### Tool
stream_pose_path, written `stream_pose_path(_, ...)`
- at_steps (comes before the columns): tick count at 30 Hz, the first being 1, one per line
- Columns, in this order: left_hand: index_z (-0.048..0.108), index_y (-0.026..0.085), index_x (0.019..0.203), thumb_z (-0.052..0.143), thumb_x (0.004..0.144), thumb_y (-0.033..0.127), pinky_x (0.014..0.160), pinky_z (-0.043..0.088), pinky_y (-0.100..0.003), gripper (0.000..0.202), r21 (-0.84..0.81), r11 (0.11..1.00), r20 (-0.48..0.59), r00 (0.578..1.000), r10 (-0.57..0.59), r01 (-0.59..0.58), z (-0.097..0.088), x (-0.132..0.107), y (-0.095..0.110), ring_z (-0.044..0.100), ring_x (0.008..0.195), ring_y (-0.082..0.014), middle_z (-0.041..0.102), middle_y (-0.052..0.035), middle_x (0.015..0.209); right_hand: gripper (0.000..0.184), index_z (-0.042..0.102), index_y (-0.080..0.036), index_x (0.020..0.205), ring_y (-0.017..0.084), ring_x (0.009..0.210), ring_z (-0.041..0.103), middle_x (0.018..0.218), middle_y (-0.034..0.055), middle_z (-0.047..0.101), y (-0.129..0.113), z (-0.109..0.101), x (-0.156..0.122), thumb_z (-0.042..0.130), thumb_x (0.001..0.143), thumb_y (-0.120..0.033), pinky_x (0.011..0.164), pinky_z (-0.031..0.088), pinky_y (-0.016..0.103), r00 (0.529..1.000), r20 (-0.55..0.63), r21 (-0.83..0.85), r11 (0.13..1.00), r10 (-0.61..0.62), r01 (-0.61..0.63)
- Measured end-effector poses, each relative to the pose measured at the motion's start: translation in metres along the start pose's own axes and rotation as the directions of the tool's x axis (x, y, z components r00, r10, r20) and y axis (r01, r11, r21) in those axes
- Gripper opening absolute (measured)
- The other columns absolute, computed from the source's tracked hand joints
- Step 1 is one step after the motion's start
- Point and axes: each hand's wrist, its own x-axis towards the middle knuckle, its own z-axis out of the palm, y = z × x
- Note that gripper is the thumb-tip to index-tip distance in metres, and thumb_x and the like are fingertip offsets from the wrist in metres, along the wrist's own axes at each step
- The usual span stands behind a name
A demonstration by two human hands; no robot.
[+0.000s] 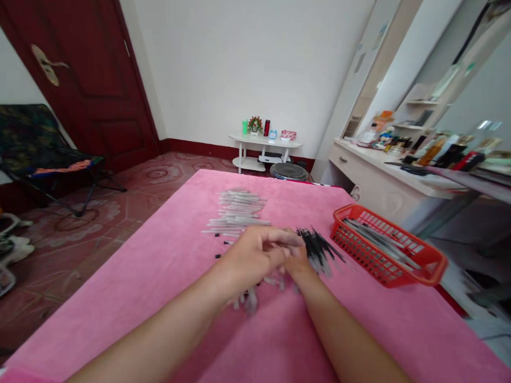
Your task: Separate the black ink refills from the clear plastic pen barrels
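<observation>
My left hand (253, 253) and my right hand (297, 261) meet over the middle of the pink cloth, fingers curled together. Whatever lies between them is hidden and blurred. Just beyond my left hand lies a stack of slim grey-white sticks (239, 206) resembling pen barrels. Beside my right hand a bundle of thin black-and-grey rods (319, 248), like pen refills, is fanned out. Several small black pieces (218, 256) lie left of the hands. Under my left wrist are small translucent pieces (248, 300), partly covered and smeared.
A red plastic basket (386, 273) holding grey sticks (382, 242) stands at the cloth's right side. The pink cloth (159, 308) covers the table. To the right is a dresser (378, 186) with bottles; a folding chair (33, 145) stands at the left.
</observation>
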Motion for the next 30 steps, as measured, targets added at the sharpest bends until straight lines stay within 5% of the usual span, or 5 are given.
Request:
stream_pose_path(8,0.071,0.012,0.089,0.069,0.063,0.020,0.040,0.029,-0.017,0.027,-0.047,0.984,-0.179,0.967,-0.180,0.174,-0.049,0.033,-0.031,0.046,0.043,-0.0048,0.069,-0.0082,0.078,0.022,0.065,-0.016,0.093,0.019,0.089,0.058,0.091,0.0076,0.064,0.007,0.006,0.006,0.047,0.081,-0.015,0.081,0.041,0.029,0.966,-0.257,0.225,0.973,0.015,0.044)
stream_pose_path(13,0.065,0.012,0.102,0.075,0.063,0.032,0.042,0.034,-0.017,0.044,0.000,1.000,-0.199,0.980,-0.011,0.011,-0.054,0.034,-0.039,0.049,0.048,-0.0067,0.067,-0.0059,0.077,0.019,0.063,-0.017,0.092,0.019,0.087,0.057,0.091,0.0066,0.062,-0.019,-0.011,-0.001,0.046,0.084,-0.021,0.077,0.043,0.030,0.906,-0.416,0.424,0.864,-0.080,0.270)
stream_pose_path(20,0.066,0.013,0.099,0.074,0.066,0.039,0.052,0.046,-0.022,0.043,-0.035,0.994,-0.152,0.983,0.100,-0.107,-0.055,0.035,-0.044,0.062,0.064,-0.0145,0.069,-0.0066,0.083,0.022,0.065,-0.021,0.099,0.019,0.089,0.056,0.092,0.0052,0.062,-0.050,-0.024,-0.010,0.049,0.084,-0.019,0.079,0.041,0.031,0.889,-0.368,0.309,0.867,-0.271,0.392)
stream_pose_path(25,0.067,0.011,0.085,0.077,0.063,0.038,0.054,0.048,-0.022,0.036,-0.269,0.949,-0.310,0.948,0.077,-0.165,-0.068,0.039,-0.035,0.062,0.061,-0.0135,0.068,-0.0052,0.071,0.020,0.066,-0.018,0.093,0.017,0.080,0.059,0.090,0.0056,0.066,-0.014,-0.041,0.004,0.052,0.082,-0.025,0.072,0.043,0.028,0.947,-0.304,0.310,0.930,-0.103,0.200)
stream_pose_path(30,0.063,0.012,0.075,0.080,0.060,0.030,0.045,0.042,-0.015,0.029,-0.429,0.838,-0.479,0.872,0.105,-0.337,-0.103,0.045,-0.030,0.057,0.054,-0.0072,0.063,0.0007,0.062,0.014,0.070,-0.021,0.079,0.018,0.077,0.063,0.081,0.0043,0.070,0.021,-0.052,0.007,0.057,0.075,-0.025,0.065,0.041,0.026,0.995,-0.010,0.042,0.994,0.099,-0.099)
